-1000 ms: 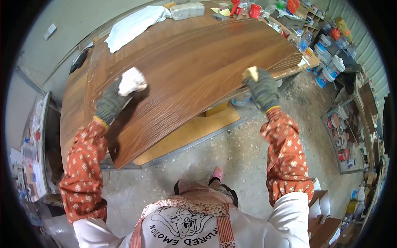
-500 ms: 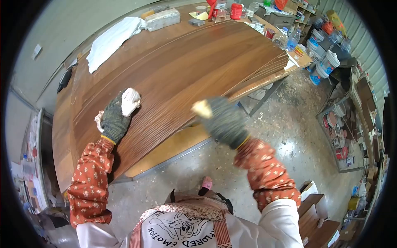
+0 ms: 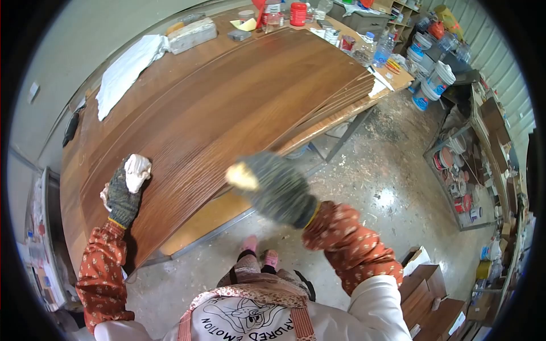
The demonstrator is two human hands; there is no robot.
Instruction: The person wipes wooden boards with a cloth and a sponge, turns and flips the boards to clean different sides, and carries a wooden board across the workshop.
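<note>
A wide brown wood-grain panel (image 3: 210, 113) lies on the workbench. My left hand (image 3: 124, 196), in a dark knit glove, rests on the panel's near left part. It is closed around a crumpled white cloth (image 3: 137, 173) that sticks out on both sides of the fingers. My right hand (image 3: 276, 187), gloved the same way and blurred by motion, is over the panel's near edge. In its closed fingers is a pale yellow piece (image 3: 242, 177), too smeared to identify. Whether that piece touches the panel I cannot tell.
A white cloth (image 3: 129, 69) and a whitish block (image 3: 193, 36) lie along the bench's far side. Bottles and a red jar (image 3: 298, 14) stand at the far end, with a water bottle (image 3: 384, 48) by the corner. Buckets (image 3: 439, 79) are stacked on the right.
The whole view has shifted, so the bench and both hands appear lower and further left. My left hand keeps the cloth on the panel. My right hand still holds the pale yellow piece.
</note>
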